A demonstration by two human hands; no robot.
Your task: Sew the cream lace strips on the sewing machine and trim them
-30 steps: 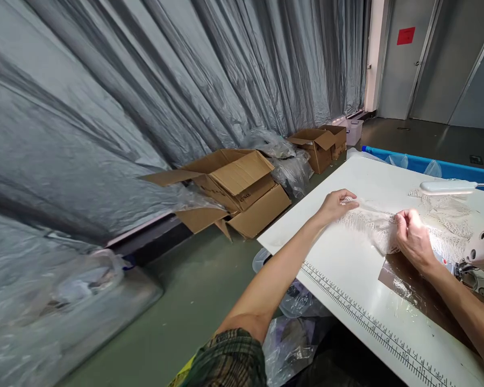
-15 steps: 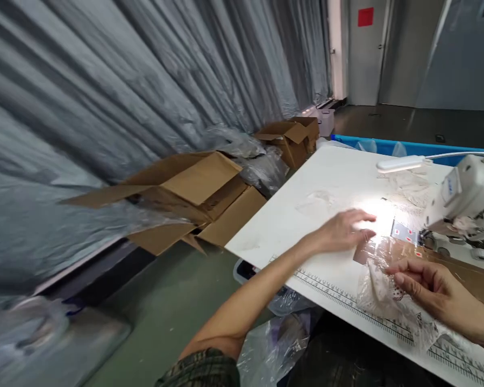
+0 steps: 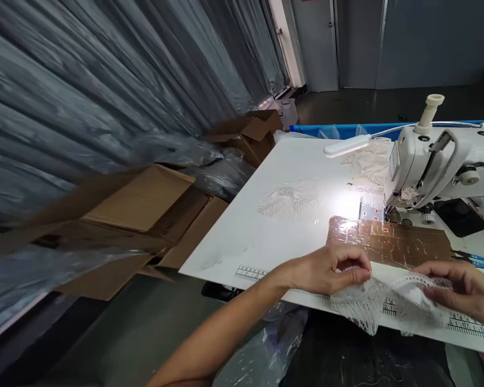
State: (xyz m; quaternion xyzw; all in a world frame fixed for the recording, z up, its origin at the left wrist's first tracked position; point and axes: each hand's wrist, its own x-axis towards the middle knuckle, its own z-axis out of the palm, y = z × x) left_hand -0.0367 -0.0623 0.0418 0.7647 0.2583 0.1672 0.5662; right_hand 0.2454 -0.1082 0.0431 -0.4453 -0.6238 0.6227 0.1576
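Note:
My left hand and my right hand pinch the two ends of a white lace piece at the near edge of the white sewing table. The lace sags over the printed ruler along that edge. A second lace piece lies flat further back on the table. More lace is piled under the lamp. The white sewing machine stands at the right, with a brown taped patch in front of it.
Open cardboard boxes and plastic bags stand on the floor to the left, against a grey plastic curtain. Blue-handled scissors lie at the right edge. A blue bin rim shows behind the table.
The camera has swung right toward the machine. My right hand drew a lace piece to the near table edge, and my left hand came back to grip its other end.

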